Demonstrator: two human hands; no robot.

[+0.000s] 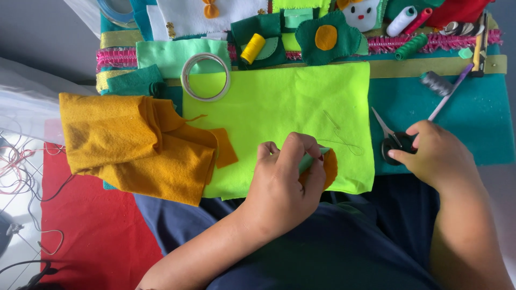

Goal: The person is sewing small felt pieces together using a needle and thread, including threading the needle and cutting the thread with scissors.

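The scissors lie at about three o'clock from the left hand and directly under the right hand, so the right hand is plainly the nearer of the two; its fingers curl over the dark handles while the bare blades stick out toward eleven o'clock, the long axis running from lower right to upper left across the teal felt. Whether the right hand has actually closed on the handles or only rests on them cannot be told. The left hand is pinched together on a small orange felt piece and a pale green scrap, holding both near the lower edge of the lime green felt sheet, which spreads out toward twelve o'clock. The two hands are well apart, with the right edge of the lime sheet between them. A loose thread loops on the lime sheet just at one o'clock from the left hand. At nine o'clock sits a folded heap of mustard felt, overlapping the lime sheet's left edge. A roll of clear tape rests at the sheet's upper left corner, a yellow thread spool beyond it, and a grey spool beside a purple pen at twelve o'clock from the right hand.
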